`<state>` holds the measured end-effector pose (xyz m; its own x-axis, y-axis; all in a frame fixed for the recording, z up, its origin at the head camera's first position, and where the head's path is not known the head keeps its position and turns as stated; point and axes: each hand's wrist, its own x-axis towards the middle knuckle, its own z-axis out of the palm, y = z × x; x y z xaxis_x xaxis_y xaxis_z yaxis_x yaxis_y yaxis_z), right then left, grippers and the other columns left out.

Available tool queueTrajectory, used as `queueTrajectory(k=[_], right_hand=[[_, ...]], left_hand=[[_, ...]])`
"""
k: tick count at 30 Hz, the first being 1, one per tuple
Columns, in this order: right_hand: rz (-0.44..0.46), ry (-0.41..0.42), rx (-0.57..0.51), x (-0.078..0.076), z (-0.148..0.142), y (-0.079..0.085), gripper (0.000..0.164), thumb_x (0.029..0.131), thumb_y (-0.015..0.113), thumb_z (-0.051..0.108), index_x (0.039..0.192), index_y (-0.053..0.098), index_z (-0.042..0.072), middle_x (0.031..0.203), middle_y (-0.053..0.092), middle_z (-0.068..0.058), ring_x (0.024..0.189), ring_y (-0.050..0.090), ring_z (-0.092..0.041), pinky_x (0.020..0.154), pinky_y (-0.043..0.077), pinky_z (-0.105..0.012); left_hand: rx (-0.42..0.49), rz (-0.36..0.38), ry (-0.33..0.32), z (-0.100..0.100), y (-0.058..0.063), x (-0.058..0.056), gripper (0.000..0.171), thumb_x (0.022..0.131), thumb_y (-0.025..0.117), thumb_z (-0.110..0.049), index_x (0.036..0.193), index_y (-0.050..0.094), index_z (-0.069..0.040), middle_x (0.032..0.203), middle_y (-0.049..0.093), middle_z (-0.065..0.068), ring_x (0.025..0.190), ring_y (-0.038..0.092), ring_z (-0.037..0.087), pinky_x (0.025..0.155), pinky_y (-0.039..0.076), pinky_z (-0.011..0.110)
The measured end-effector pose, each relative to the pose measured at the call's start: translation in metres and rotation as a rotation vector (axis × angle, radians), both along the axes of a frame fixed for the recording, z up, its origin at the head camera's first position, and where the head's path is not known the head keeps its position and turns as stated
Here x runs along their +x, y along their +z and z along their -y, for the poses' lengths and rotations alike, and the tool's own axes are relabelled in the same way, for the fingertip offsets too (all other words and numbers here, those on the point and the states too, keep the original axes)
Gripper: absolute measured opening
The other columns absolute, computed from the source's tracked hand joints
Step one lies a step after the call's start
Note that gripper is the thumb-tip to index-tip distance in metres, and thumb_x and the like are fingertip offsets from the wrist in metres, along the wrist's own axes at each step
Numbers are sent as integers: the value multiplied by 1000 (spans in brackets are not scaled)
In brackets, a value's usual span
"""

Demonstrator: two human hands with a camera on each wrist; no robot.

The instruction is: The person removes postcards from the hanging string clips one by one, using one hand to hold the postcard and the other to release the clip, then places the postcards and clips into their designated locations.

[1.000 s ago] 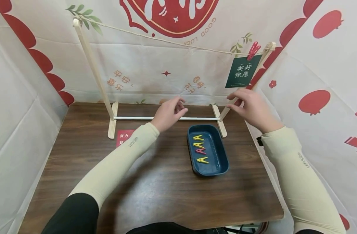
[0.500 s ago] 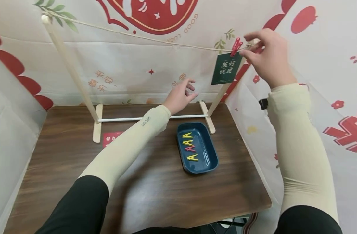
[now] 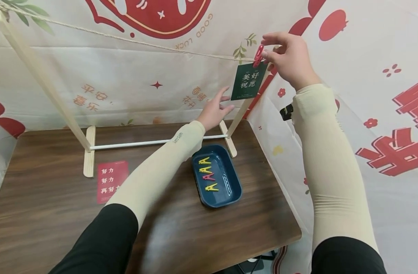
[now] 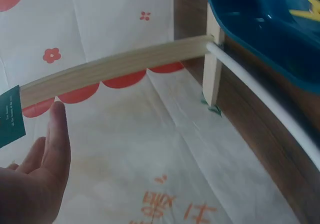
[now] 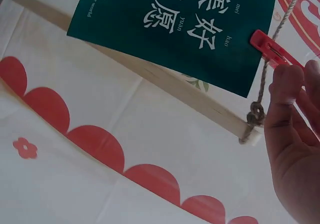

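A dark green card (image 3: 248, 84) with white characters hangs from a string (image 3: 143, 43), clipped on by a red clothespin (image 3: 258, 58) near the right post. My right hand (image 3: 292, 59) pinches the free end of that clothespin between thumb and fingers; the right wrist view shows the thumb (image 5: 287, 84) against it. Below and left of the card, my left hand (image 3: 213, 111) is raised with fingers extended and holds nothing. In the left wrist view, its index finger (image 4: 59, 129) points up close to the card's lower edge, apart from it.
The string runs between two wooden posts (image 3: 41, 78) joined low by a white rod (image 3: 133, 145). A blue tray (image 3: 233, 182) holds several yellow and red clothespins. On the brown table (image 3: 181, 236) lies a red card (image 3: 109, 175), partly covered by my left sleeve.
My right hand has risen from below the green card and moved left onto the red clothespin. My left hand has come up nearer the card. The head view has shifted right.
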<state>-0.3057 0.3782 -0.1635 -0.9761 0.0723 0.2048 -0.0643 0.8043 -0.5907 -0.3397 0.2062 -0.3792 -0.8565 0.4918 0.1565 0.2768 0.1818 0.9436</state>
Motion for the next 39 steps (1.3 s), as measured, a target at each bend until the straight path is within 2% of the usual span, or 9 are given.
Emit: queueTrajectory(k=[6,12,15,20,25,28,32,36,39], right_hand=[[-46,16,-184,1,3,1,42,94,70,24,136,65,21,126,64,-6,88,66,-17,73,55,-16],[-133,27,-292,4,7,4,36,91,75,17,127,71,15,108,66,-2,87,62,-16,74,54,-19],[-201,54,-387,3,7,3,28,89,77,11,117,75,9,97,67,-3,81,60,-16,73,53,-23],[-343,105,-578,2,5,3,16,85,79,3,100,75,-2,85,68,-9,73,58,-18,68,52,-23],[-429,156,-716,-1,6,3,22,83,81,4,103,73,-2,88,66,-12,75,60,-21,70,54,-25],[-400,204,-785,-1,7,1,29,85,79,3,112,71,-1,94,64,-14,79,64,-23,76,57,-26],[-250,237,-855,0,7,-6,39,86,78,-1,124,68,2,112,59,-14,98,67,-25,87,58,-27],[-142,234,-820,0,5,-17,39,85,78,-3,123,69,0,130,55,-13,111,65,-27,94,55,-28],[-142,261,-787,-1,3,-28,34,85,78,-3,116,68,-6,128,57,-16,108,67,-30,94,55,-29]], left_hand=[[118,-42,40,-5,4,6,50,102,63,-29,149,48,-25,121,67,1,99,64,11,81,56,25],[87,-160,85,-3,9,11,18,103,61,-30,115,67,-18,96,68,-3,86,58,11,77,52,23],[66,-186,91,1,10,14,14,103,61,-30,106,68,-18,91,65,-3,84,56,12,75,51,23],[30,-225,85,4,7,17,16,102,62,-30,109,70,-18,92,67,-4,84,57,12,76,51,23],[4,-217,79,12,2,19,20,102,63,-29,117,71,-18,101,69,-5,88,58,10,79,52,22],[-8,-210,79,19,-2,20,19,102,62,-29,115,70,-18,102,68,-4,89,58,11,79,52,23],[17,-206,91,33,-6,22,16,104,61,-29,108,69,-17,95,66,-1,86,56,14,75,51,27],[33,-210,112,51,-11,25,16,104,61,-31,100,68,-17,86,61,1,82,54,17,71,47,30],[33,-220,132,68,-16,28,18,104,61,-32,98,66,-16,83,59,1,80,53,18,69,46,32]])
